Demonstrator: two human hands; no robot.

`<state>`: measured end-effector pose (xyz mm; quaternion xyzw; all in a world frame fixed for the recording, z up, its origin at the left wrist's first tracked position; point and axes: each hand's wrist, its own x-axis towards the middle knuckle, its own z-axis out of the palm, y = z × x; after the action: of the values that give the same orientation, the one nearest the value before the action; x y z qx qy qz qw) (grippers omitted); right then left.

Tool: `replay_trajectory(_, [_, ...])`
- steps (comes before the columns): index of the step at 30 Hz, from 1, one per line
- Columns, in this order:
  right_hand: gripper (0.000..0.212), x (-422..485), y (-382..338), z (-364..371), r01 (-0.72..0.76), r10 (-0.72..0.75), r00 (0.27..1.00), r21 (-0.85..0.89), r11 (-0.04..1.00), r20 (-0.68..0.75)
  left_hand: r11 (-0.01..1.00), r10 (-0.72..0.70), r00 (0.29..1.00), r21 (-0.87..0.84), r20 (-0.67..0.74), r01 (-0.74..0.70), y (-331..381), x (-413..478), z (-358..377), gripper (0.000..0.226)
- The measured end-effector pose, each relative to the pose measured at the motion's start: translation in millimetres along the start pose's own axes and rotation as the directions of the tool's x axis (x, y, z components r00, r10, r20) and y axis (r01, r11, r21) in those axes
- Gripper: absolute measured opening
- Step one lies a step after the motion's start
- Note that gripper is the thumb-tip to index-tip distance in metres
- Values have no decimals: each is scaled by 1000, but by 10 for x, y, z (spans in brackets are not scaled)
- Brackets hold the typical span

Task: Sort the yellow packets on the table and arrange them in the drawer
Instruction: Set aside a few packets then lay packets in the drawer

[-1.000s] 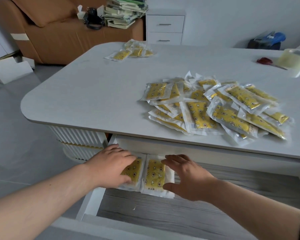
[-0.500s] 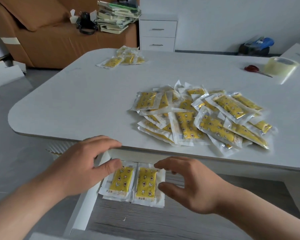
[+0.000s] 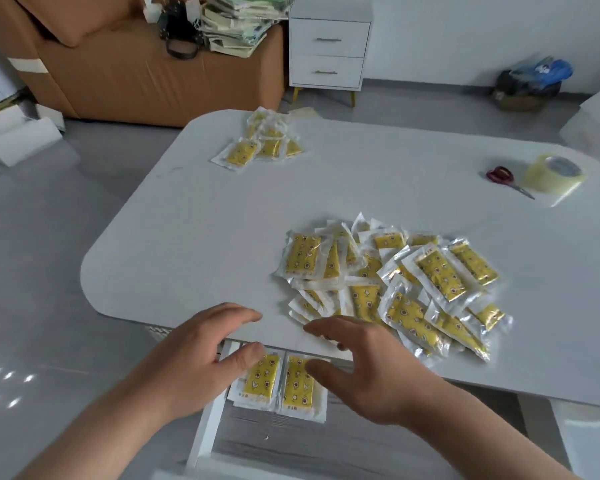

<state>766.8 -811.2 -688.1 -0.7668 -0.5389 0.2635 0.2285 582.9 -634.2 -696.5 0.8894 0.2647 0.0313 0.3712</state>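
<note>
Two stacks of yellow packets (image 3: 280, 386) lie side by side in the back left corner of the open drawer (image 3: 267, 441), under the table's front edge. My left hand (image 3: 194, 362) hovers above the left stack, fingers relaxed and holding nothing. My right hand (image 3: 364, 368) hovers over the right stack with fingers spread, empty. A large loose pile of yellow packets (image 3: 392, 285) lies on the white table (image 3: 194, 244) just beyond my right hand. A smaller group of packets (image 3: 260, 143) sits at the table's far edge.
Red-handled scissors (image 3: 503, 178) and a roll of clear tape (image 3: 553, 173) lie at the table's far right. Behind stand a brown sofa (image 3: 118, 71) with stacked books, a white two-drawer cabinet (image 3: 328, 51) and a dark bag (image 3: 530, 84) on the floor.
Both hands lifted off the two stacks in the drawer and rose toward the table's front edge. The view tilted up, showing more of the tabletop.
</note>
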Motion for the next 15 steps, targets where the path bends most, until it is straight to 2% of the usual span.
replay_trajectory(6, [45,-272,-885,-887,-93,102,991,96,991,-86,985,-114,993,-127,-7,112,825,-339,-829,62])
replay_trajectory(9, [41,-455,-1333,-1358,-141,156,982,131,981,-107,971,-172,985,-175,-26,165,1284,-523,-1268,24])
replay_trajectory(10, [40,-516,-1468,-1518,-150,167,980,144,978,-112,966,-182,983,-196,-36,171,1435,-587,-1414,20])
replay_trajectory(15, [33,-811,-2146,-2309,-140,170,974,190,972,-148,952,-204,977,-244,-60,183,2126,-993,-2048,25])
